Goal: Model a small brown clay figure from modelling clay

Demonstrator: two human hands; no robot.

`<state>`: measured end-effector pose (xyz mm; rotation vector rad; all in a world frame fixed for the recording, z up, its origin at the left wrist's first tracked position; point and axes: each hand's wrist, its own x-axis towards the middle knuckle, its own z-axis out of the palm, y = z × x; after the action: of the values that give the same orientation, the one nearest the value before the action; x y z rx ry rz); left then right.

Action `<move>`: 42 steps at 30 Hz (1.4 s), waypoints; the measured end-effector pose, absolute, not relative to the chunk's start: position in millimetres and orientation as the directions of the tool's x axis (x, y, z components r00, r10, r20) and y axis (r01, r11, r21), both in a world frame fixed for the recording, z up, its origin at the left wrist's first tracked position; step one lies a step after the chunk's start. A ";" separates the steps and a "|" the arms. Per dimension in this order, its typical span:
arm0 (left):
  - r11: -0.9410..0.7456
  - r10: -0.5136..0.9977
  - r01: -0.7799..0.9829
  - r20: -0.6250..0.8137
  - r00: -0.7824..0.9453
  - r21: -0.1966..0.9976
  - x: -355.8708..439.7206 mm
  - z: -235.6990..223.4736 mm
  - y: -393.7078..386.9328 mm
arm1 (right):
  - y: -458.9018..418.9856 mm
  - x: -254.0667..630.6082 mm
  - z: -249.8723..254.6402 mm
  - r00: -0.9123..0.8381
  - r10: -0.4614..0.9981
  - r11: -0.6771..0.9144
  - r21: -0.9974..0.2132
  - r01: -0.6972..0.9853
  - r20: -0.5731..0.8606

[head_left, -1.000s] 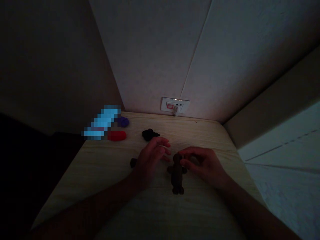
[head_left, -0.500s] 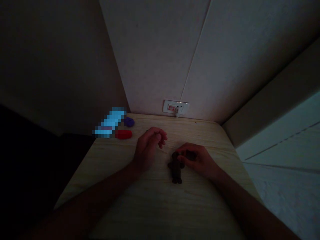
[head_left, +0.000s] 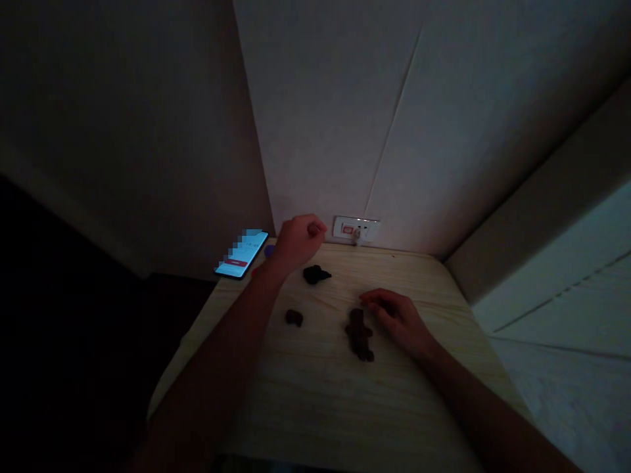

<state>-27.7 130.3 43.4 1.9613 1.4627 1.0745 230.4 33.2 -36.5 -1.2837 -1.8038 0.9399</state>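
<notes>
A small dark brown figure, which looks like modelling clay, lies on the wooden tabletop with stubby arms and legs. Just above and right of it is my right hand, its fingers loosely curved, apart and holding nothing. My left hand is raised over the back of the table with its fingers closed; whatever may be in them is too dark to make out. Below that hand lies a black lump with a pointed end. Nearer to me, beside my left forearm, sits a small brown lump.
A lit phone lies at the table's back left corner. Beside it, a purple piece and a red piece are partly hidden by my left arm. A wall socket with a plug is behind the table.
My left hand has moved up and back, and its fingers have closed. The black and brown lumps now show. My right hand has let go of the figure, which now lies tilted.
</notes>
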 end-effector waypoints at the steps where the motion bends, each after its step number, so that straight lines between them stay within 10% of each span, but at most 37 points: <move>1: -0.335 0.938 0.610 0.314 0.145 0.719 -27.0 43.3 134.0 | 33.6 230.5 -36.1 -0.227 0.963 0.234 -0.868 0.437 0.146; 13: -0.523 0.829 0.653 0.152 0.538 0.548 -43.6 -15.9 118.0 | 56.2 220.2 -33.1 -0.120 0.982 0.185 -0.886 0.425 0.147; 24: -0.531 0.831 0.454 0.336 0.444 0.715 -22.1 -29.6 88.6 | 102.9 183.1 -12.5 -0.338 0.928 0.274 -0.898 0.343 0.154; 42: -0.385 0.886 0.333 0.244 0.394 0.861 -23.3 -28.3 90.8 | 101.7 184.5 2.0 -0.526 0.840 0.388 -0.821 0.418 0.129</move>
<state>-23.3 90.8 -28.3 1.9094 1.0465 0.9438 184.5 101.7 2.0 -1.0757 -2.1108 1.0254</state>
